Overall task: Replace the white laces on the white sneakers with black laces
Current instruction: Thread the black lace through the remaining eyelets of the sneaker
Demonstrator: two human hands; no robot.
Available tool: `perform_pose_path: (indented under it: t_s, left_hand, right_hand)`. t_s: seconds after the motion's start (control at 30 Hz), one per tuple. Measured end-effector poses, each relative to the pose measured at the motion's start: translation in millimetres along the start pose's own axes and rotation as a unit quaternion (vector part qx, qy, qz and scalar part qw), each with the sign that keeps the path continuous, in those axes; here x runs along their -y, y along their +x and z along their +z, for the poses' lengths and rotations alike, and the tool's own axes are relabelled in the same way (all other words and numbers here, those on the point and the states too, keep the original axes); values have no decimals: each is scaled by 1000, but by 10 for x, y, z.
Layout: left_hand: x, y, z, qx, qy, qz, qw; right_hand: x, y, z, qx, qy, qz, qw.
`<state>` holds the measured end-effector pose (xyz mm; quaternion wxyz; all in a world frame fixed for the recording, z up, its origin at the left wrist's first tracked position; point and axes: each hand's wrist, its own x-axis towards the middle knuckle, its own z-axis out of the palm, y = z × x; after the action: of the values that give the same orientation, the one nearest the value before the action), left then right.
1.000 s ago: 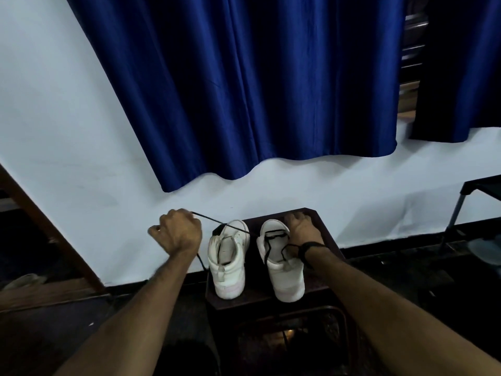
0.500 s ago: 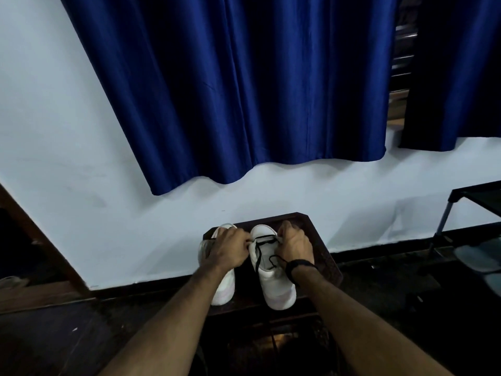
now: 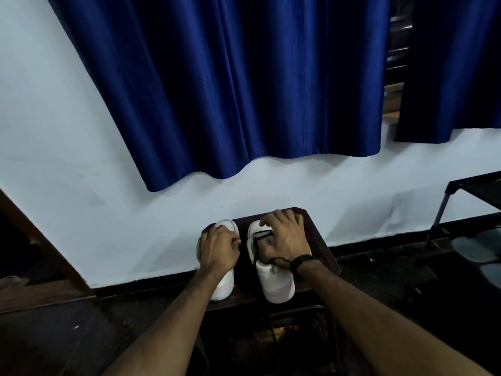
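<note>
Two white sneakers stand side by side on a small dark table (image 3: 320,240), toes towards the wall. The right sneaker (image 3: 279,283) has a black lace (image 3: 260,234) crossing its lowest eyelets, with a strand trailing down its tongue to a loop by my wrist. My right hand (image 3: 284,240) rests on this sneaker's front, fingers spread over the toe and thumb beside the lace. The left sneaker (image 3: 225,287) shows no lace. My left hand (image 3: 218,251) sits over its middle with fingers curled in a pinch. The lace end is hidden under them.
A white wall rises right behind the table, and blue curtains (image 3: 244,90) hang above. At the right edge stands a black metal rack (image 3: 477,191) with grey footwear (image 3: 477,248) beneath it. The floor is dark, and a wooden frame (image 3: 40,240) slants at the left.
My left hand, which held the black lace stretched far out to the left, has come back and sits over the left sneaker. My right hand stayed on the right sneaker.
</note>
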<state>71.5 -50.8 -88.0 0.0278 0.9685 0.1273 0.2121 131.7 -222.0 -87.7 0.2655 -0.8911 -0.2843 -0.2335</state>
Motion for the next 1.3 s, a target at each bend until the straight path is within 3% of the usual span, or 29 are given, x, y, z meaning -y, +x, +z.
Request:
perform_pose_path:
  t_s: [0.07,0.17,0.23,0.3,0.4,0.47,0.57,0.6,0.7,0.73,0.8,0.87,0.97,1.03,1.07,1.13,1.23,1.3]
  left_hand:
    - [22,-23,-9,-23,-45,-11,999]
    - [-3,-74,-87,-33,-95,-27,995]
    - [-34,-95,-147,-30,-115,-25,993]
    - [-44,-117,-221,-25,-126,-7,992]
    - [-135,-153,-414,11,-150,11,989]
    - [-266,-138,-550,70,-209,5,975]
    - [-441,-13,-593,154,-408,16,899]
    - [-488,-1,-603,176,-445,12,878]
    - [-566,3,-628,195,-494,-1,848]
    - [-552,4,-627,183,-485,-1,855]
    - [-479,31,-611,120,-439,1,890]
    - [-366,44,-531,26,-425,-74,902]
    - [-259,-10,-521,-103,-449,-310,832]
    - [-238,-74,-565,-109,-336,-403,844]
    - [-272,-77,-597,-117,-310,-383,862]
    - [-464,-43,-687,-111,-423,-234,868]
    - [-884,-34,-923,91,-543,-30,834]
    - [-994,-21,-972,182,-537,-1,824]
  right_hand:
    - [121,-47,-66,-2,-36,19,999]
    - [325,-72,-66,171,-109,85,976]
    - [405,-56,-31,230,-82,128,961]
    - [439,-42,-47,224,-29,189,956]
    - [444,40,-169,204,83,273,936]
    - [421,102,-321,225,244,296,896]
    - [404,134,-618,208,477,318,793]
    - [364,145,-682,190,509,312,779]
    - [247,177,-890,193,530,269,781]
    - [195,187,-959,194,529,270,781]
    - [78,169,-1147,213,467,255,819]
    - [-65,117,-1310,293,329,205,874]
    - [-247,11,-1394,347,320,179,863]
    - [-322,-38,-1375,313,382,180,851]
    - [-312,-40,-1371,298,399,178,849]
    - [-208,-16,-1347,283,409,170,851]
    - [-12,77,-1298,274,381,151,870]
    - [33,149,-1240,265,362,153,880]
